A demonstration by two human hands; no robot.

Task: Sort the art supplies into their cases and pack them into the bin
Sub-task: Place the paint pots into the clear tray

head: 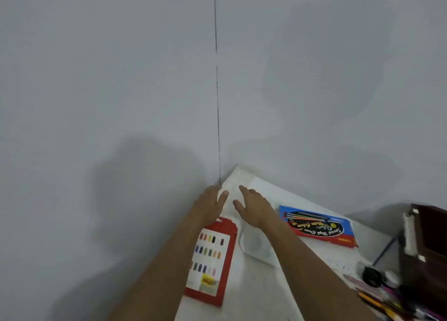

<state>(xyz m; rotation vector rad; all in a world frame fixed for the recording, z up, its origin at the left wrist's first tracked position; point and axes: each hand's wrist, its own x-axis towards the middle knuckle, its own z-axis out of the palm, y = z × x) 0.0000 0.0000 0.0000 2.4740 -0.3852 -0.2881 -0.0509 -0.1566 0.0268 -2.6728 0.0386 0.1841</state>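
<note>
Camera mostly on the grey wall [121, 78]; the white table [263, 291] only fills the lower right. Both arms reach out to the table's far corner. Left hand [210, 205]: fingers straight and together, thumb out, holding nothing, at the table's left edge next to the wall seam. Right hand [254, 208]: fingers loosely spread, released, holding nothing, just beside the left hand; can't tell if either palm touches the surface. Red case [217, 260] with colour swatches lies flat along the left edge, partly under the left forearm. Blue box [316, 224] with paint-brush print lies flat to the right of the right hand, apart from it. A clear plastic piece [255, 247] sits between the two, partly under the right forearm. Loose pencils [377, 300] are piled at the bottom right, near a black round thing [371, 276]. Dark brown box [430, 238] at the right edge; can't tell if it's the bin.
</note>
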